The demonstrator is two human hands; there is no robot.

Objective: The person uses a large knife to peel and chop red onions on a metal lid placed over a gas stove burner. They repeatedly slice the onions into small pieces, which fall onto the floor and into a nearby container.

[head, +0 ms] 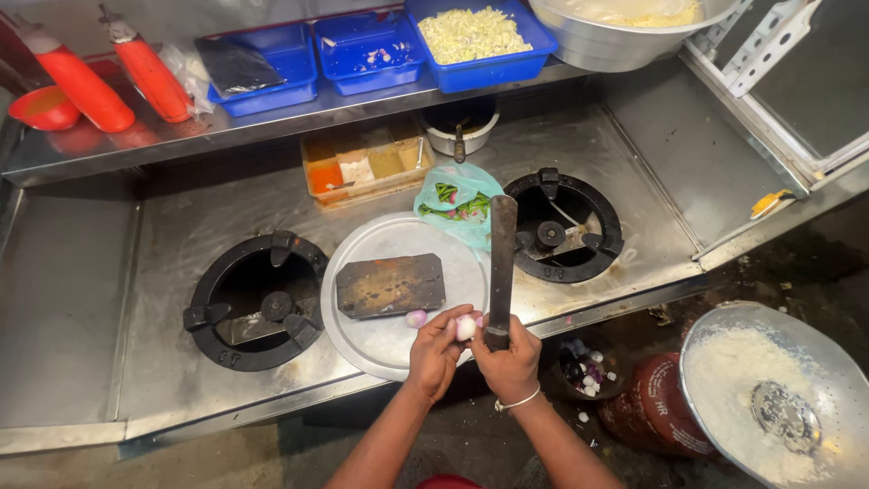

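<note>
Two hands peel an onion over a steel counter with two burners.

The counter point(181, 362) carries a left burner point(256, 301) and a right burner point(563, 224); between them lies a round tray point(398, 340) bearing a dark rectangular block point(390, 285) and a second small onion point(415, 318). A green bag point(457, 201) sits just behind the tray. The right hand point(510, 358) is closed around the handle of a long knife point(501, 263), blade pointing away. The left hand point(436, 351) pinches the onion point(465, 327) in its fingertips, over the tray's near edge, touching the right hand.
</note>
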